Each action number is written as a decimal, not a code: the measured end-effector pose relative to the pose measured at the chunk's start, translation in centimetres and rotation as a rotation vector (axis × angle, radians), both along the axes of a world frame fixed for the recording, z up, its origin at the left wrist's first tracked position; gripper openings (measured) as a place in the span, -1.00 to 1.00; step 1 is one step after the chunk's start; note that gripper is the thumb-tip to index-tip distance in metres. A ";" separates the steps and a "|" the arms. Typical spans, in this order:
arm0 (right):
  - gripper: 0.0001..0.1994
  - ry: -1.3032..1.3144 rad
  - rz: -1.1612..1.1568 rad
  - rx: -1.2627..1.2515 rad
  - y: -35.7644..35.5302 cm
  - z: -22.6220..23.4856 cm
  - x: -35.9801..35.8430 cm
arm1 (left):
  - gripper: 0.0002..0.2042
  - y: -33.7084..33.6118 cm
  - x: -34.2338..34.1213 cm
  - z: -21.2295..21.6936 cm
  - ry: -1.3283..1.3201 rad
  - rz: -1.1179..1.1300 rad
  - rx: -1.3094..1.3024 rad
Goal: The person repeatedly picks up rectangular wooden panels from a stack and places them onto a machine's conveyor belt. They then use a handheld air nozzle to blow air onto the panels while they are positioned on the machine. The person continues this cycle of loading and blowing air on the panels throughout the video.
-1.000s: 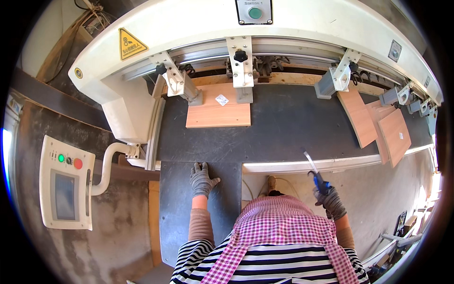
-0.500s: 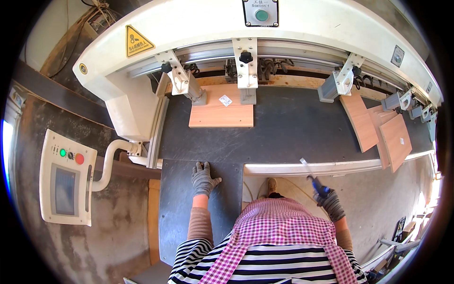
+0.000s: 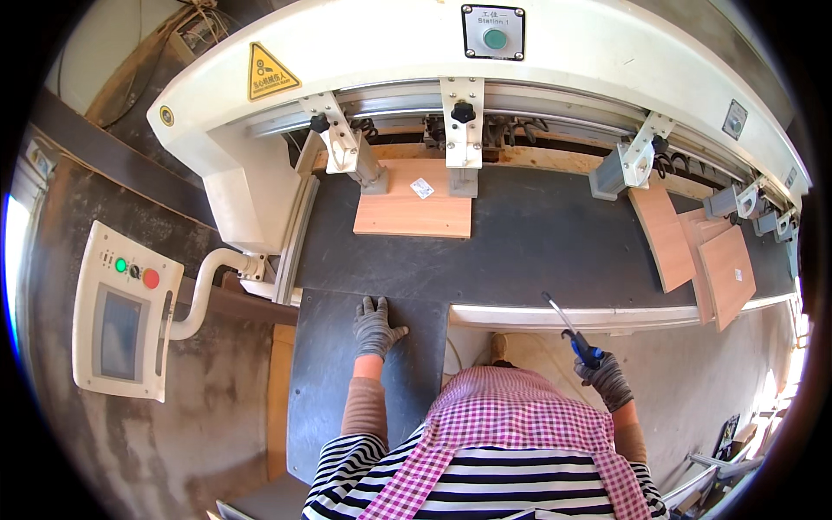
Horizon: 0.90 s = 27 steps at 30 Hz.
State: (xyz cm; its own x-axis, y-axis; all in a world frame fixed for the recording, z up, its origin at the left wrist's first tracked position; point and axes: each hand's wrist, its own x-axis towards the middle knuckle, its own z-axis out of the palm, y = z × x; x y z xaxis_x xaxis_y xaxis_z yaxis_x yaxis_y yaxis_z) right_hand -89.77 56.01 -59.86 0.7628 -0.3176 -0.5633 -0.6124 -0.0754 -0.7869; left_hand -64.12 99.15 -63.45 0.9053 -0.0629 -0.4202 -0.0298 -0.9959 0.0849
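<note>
My left hand, in a grey knit glove, lies flat with fingers out on the dark side tabletop. In my right hand, also gloved, is a blue and black air blow gun with a long thin metal nozzle pointing up and left toward the machine table's front edge. A wood-grain board bearing a white label lies on the dark machine table, beneath two clamp feet, away from both hands.
Several more boards lie overlapped at the table's right end, jutting past its front edge. A white machine beam with a green button spans the back. At left, a control panel hangs on a curved white arm.
The view has shifted slightly. The blow gun's nozzle has swung a little and now looks sharper. My left hand rests in the same place on the side tabletop.
</note>
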 end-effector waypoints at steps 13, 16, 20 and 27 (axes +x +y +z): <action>-0.81 -0.047 -0.100 -0.042 1.0 -1.4 2.1 | 0.01 0.5 0.0 -1.2 -0.035 0.001 -0.015; -0.76 -0.056 0.022 0.091 2.5 -0.5 2.0 | 0.01 0.5 0.0 -1.0 -0.029 0.001 -0.013; -0.75 -0.047 0.178 0.026 2.0 -0.3 1.7 | 0.01 0.6 -0.1 -0.7 -0.031 0.006 -0.017; -0.87 -0.091 -0.081 0.033 0.5 -1.1 2.9 | 0.02 0.6 -0.2 -1.0 -0.037 0.016 -0.031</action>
